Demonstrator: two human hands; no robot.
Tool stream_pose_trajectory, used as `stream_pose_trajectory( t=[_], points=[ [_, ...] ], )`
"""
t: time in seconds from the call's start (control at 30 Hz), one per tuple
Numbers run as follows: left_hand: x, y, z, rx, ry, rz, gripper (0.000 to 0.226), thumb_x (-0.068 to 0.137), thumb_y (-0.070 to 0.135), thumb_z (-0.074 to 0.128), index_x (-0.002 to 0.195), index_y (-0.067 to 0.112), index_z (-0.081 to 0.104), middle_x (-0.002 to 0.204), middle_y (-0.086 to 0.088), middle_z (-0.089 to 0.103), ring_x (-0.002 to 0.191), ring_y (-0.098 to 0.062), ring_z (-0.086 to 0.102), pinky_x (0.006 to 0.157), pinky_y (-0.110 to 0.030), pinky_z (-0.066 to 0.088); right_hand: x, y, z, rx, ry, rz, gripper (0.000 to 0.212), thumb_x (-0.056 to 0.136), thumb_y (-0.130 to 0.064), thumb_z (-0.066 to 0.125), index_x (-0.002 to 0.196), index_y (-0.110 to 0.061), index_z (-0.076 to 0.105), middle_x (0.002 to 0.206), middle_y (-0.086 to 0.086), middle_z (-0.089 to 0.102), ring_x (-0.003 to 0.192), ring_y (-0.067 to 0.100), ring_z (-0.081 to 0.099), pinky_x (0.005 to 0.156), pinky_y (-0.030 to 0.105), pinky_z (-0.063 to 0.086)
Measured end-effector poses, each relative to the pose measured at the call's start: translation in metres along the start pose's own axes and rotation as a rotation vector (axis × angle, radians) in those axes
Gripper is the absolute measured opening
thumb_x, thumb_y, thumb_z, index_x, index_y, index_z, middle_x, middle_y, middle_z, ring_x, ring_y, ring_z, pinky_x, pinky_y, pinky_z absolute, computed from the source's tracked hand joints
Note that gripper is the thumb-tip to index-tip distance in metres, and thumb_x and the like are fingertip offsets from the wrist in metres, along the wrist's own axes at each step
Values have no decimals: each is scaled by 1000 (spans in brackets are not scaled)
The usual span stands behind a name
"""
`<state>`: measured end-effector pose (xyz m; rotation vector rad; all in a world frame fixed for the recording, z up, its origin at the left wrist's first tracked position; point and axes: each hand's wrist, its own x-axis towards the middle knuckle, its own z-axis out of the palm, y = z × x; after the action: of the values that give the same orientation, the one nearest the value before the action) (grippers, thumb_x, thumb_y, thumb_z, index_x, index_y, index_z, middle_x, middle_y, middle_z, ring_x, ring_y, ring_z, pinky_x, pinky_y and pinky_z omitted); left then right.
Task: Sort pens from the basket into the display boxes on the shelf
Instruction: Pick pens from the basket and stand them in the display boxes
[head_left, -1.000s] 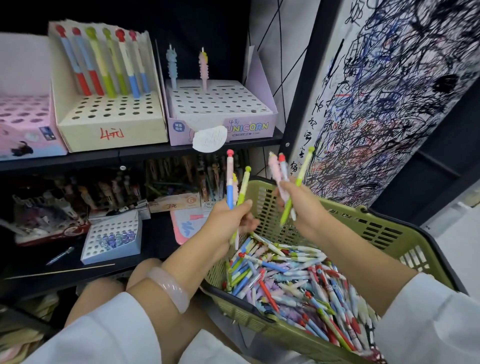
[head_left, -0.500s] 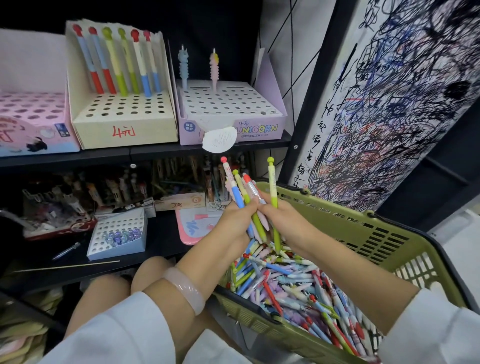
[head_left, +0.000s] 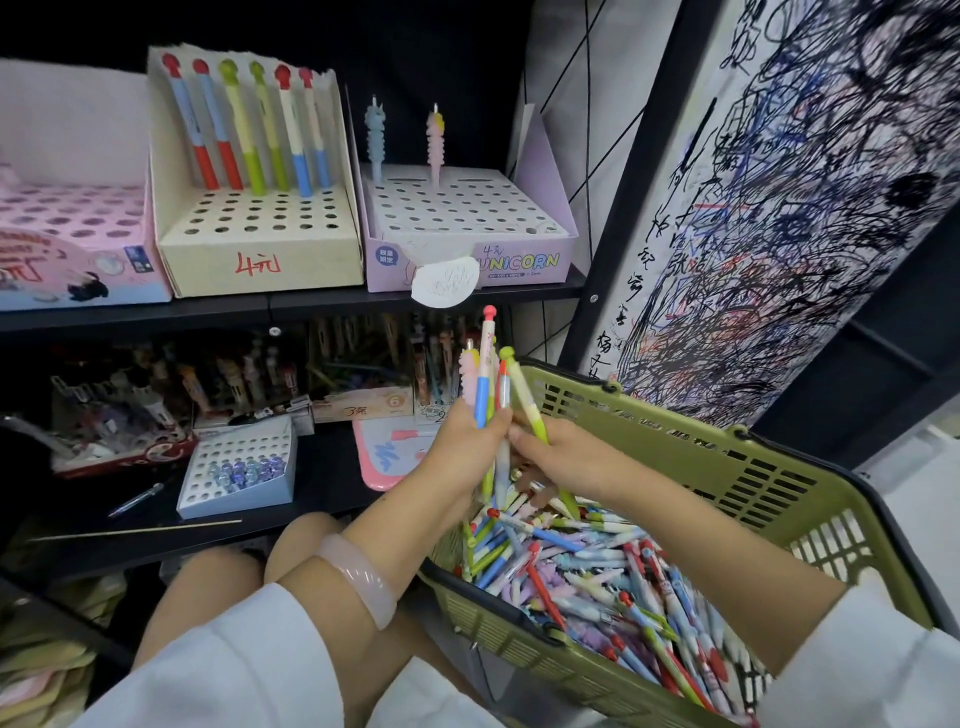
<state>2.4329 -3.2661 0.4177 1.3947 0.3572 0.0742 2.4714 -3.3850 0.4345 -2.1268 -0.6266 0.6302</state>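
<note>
both hands meet above the near-left corner of the green basket (head_left: 727, 467). left hand (head_left: 467, 447): grip curled round a bundle of pens (head_left: 485, 384), caps up, roughly upright. right hand (head_left: 566, 457): grip pinching a green-tipped pen (head_left: 527, 405), tilted, touching the bundle. loose pens (head_left: 597, 582) fill the basket. on the shelf (head_left: 311, 306), the cream display box (head_left: 260, 244) holds six pens in its back row; the purple unicorn box (head_left: 467, 228) holds two.
</note>
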Motion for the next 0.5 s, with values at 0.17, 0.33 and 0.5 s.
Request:
stream_pose_trajectory(
  t=[0.17,0.33,0.5],
  points=[
    [-8,0,1,-114,-96,-65,19,94,12,51,111,10,59,91,-6,68,88,-17,65,81,-30,53,6,-6,11,344,166,30,33,98,-48,33,91,-32,62,78,-22,60,67,-17,56,66,5,42],
    [-11,10,0,-239,-119,-112,13,95,10,49,93,14,62,84,-7,68,79,-17,66,71,-28,56,15,-20,19,293,260,-55,49,95,-56,16,130,-34,43,120,-13,51,109,-3,49,91,12,31],
    [-16,28,-23,-109,-155,35,14,94,6,49,98,15,60,84,-5,67,74,-14,65,71,-26,55,22,-34,20,216,283,-118,44,100,-45,21,123,-22,51,108,-10,57,101,6,51,90,19,38]
  ],
)
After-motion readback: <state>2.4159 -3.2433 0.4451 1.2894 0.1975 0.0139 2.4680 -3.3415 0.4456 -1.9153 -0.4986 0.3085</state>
